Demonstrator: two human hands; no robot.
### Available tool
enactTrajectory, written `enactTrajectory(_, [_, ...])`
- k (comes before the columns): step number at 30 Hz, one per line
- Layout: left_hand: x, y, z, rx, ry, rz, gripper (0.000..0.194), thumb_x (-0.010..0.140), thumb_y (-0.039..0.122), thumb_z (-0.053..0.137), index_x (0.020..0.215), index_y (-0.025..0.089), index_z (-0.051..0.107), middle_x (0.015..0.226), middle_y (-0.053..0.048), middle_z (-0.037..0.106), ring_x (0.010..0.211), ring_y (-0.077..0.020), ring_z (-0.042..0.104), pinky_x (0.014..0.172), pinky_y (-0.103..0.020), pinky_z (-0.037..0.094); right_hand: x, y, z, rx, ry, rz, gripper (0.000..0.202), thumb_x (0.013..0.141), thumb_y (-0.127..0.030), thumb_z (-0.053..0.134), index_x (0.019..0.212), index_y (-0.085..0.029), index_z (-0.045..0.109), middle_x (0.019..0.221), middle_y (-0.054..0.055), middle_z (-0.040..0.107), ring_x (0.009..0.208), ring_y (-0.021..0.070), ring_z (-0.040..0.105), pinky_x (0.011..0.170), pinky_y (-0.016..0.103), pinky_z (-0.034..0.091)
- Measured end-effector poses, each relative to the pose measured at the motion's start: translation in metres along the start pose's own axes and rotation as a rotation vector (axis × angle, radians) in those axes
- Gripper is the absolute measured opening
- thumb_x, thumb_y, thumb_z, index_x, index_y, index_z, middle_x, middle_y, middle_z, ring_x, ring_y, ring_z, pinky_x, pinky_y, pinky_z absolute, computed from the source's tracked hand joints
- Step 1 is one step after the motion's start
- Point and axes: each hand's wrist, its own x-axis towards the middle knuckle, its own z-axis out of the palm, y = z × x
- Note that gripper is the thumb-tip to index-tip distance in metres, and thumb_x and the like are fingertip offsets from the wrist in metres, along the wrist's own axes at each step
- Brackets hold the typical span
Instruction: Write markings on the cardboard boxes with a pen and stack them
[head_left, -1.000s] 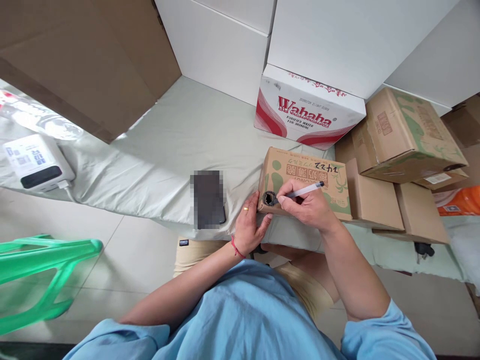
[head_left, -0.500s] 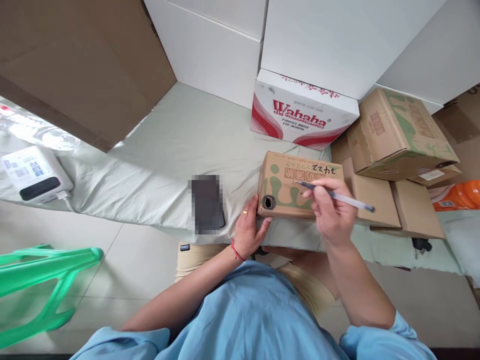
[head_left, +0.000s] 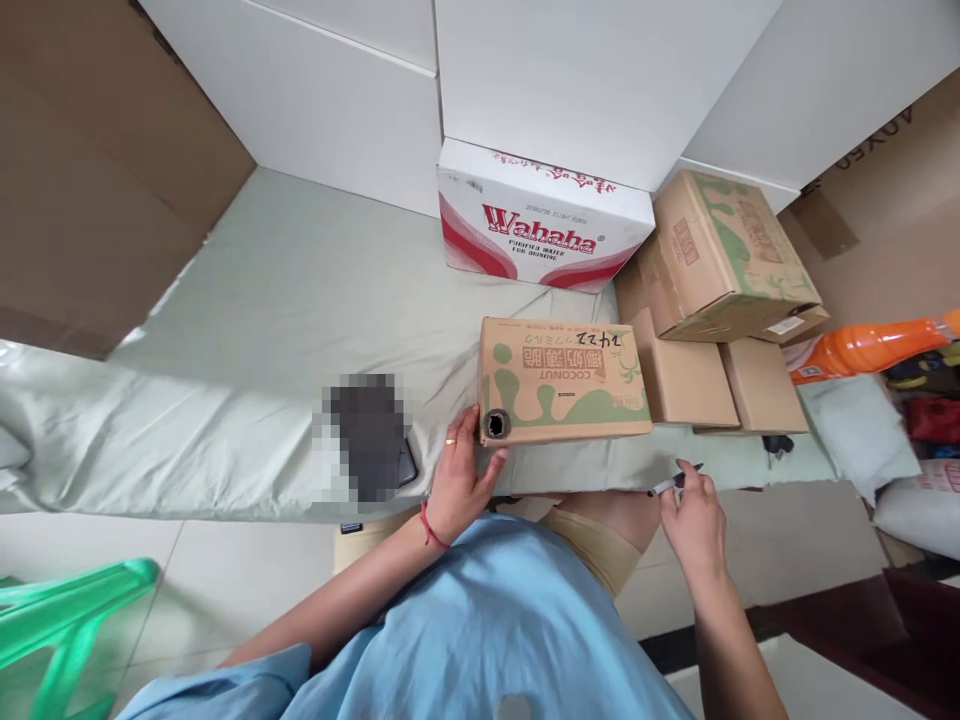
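Note:
A brown carton with green print, a dark-edged hole at its lower left corner and the handwritten number 2422 lies on the cloth-covered surface. Against its left end rest the fingers of my left hand, thumb spread along the front edge, holding nothing up. Over the surface's front edge, right of the carton, my right hand grips a pen between thumb and fingers, apart from the carton. A blurred dark phone lies left of my left hand.
Behind the carton stands a white and red Wahaha box. Stacked brown boxes and an orange bottle are at the right. A large cardboard box stands at the left, above a green stool.
My right hand has moved away from the carton's top, down and right, with the pen. My left hand stays at the carton's left end. The view has turned right.

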Motion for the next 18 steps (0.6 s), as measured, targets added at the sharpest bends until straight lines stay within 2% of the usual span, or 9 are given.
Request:
enactTrajectory(3, [-0.007,0.013,-0.027,0.028,0.005,0.014,0.053,0.108,0.032,0.058,0.158,0.024,0.044,0.154,-0.019,0.056,0.143,-0.0320,0.059,0.109,-0.049,0.061,0.026,0.007,0.003,-0.064,-0.058,0.011,0.055,0.098,-0.035,0.045,0.141,-0.008,0.065,0.115,0.021,0.071,0.094,0.0341,0.071,0.081,0.045,0.057])
enactTrajectory(6, [-0.022,0.017,-0.055,0.128,0.130,0.026,0.046,0.104,0.025,0.062,0.149,0.027,0.052,0.138,-0.015,0.064,0.125,-0.0280,0.067,0.099,-0.043,0.064,0.056,0.016,0.012,-0.077,-0.082,-0.024,0.060,0.098,-0.040,0.044,0.145,-0.006,0.062,0.115,0.021,0.073,0.095,0.0353,0.072,0.082,0.047,0.057])
enactTrajectory(9, [-0.038,0.008,-0.073,0.331,0.322,-0.143,0.047,0.102,0.033,0.068,0.145,0.021,0.053,0.127,-0.016,0.065,0.121,-0.0319,0.065,0.102,-0.050,0.060,0.076,0.031,0.031,-0.043,-0.179,-0.080,0.069,0.095,-0.044,0.047,0.147,0.000,0.058,0.110,0.025,0.074,0.093,0.0382,0.073,0.079,0.048,0.058])
enactTrajectory(11, [-0.041,-0.001,-0.078,0.450,0.391,-0.317,0.060,0.101,0.047,0.067,0.149,0.016,0.050,0.131,-0.021,0.063,0.129,-0.0381,0.060,0.108,-0.059,0.055,0.081,0.039,0.043,-0.001,-0.211,-0.114,0.075,0.091,-0.045,0.048,0.148,0.003,0.055,0.106,0.027,0.075,0.093,0.0408,0.074,0.078,0.050,0.058])
enactTrajectory(14, [-0.032,-0.011,-0.078,0.577,0.343,-0.583,0.094,0.094,0.064,0.067,0.161,0.006,0.038,0.145,-0.031,0.056,0.141,-0.0481,0.050,0.115,-0.069,0.044,0.080,0.043,0.049,0.061,-0.183,-0.106,0.083,0.089,-0.048,0.047,0.154,0.003,0.048,0.106,0.026,0.077,0.100,0.0434,0.074,0.082,0.053,0.058])
enactTrajectory(16, [-0.018,-0.010,-0.076,0.643,0.223,-0.716,0.110,0.087,0.068,0.072,0.167,0.005,0.031,0.151,-0.034,0.053,0.140,-0.0527,0.049,0.112,-0.071,0.043,0.076,0.040,0.042,0.096,-0.205,-0.061,0.089,0.088,-0.053,0.048,0.159,0.001,0.043,0.106,0.023,0.079,0.101,0.0434,0.075,0.082,0.053,0.059])
enactTrajectory(18, [-0.004,-0.005,-0.076,0.710,0.085,-0.764,0.115,0.084,0.068,0.076,0.171,0.008,0.029,0.152,-0.034,0.052,0.135,-0.0542,0.052,0.107,-0.069,0.045,0.071,0.034,0.030,0.139,-0.239,-0.016,0.091,0.087,-0.057,0.049,0.160,-0.003,0.044,0.108,0.021,0.081,0.095,0.0414,0.076,0.079,0.052,0.059])
